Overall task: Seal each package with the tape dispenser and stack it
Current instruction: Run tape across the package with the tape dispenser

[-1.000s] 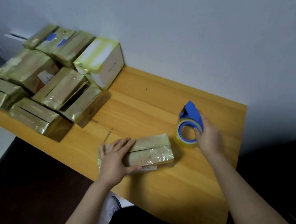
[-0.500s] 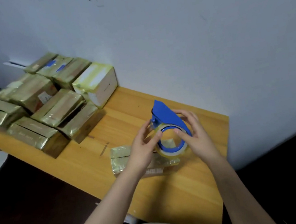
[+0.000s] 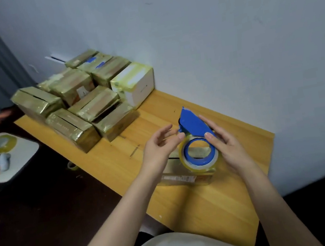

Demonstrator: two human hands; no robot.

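1. Right hand (image 3: 224, 145) holds the blue tape dispenser (image 3: 194, 126). The thumb lies on its near face and the fingers are behind it. It is lifted off the table (image 3: 201, 201), right above the package (image 3: 179, 178).
2. Left hand (image 3: 159, 148) is at the dispenser's front edge. Its fingers are loosely curled, with the index tip at the top of the tape roll (image 3: 200, 164). Can't tell if it already pinches the tape end.
3. The package lies flat on the table near the front edge, mostly hidden under the roll and hands. Its seam is partly visible and looks untaped.
4. The step in hand is probably finding and pulling the free tape end. Best to peel it with thumb and index and draw out a short tail, keeping it off the fingers so it doesn't fold on itself.
5. Keep the right-hand grip firm so the roll doesn't spin loose.
6. Next, lower the dispenser to one end of the package, stick the tail over the edge, and pull straight along the seam. The left hand should move down to pin the package.
7. The taped packages (image 3: 74, 107) and a white box (image 3: 136, 84) sit at the table's far left. The stacking spot is likely there.
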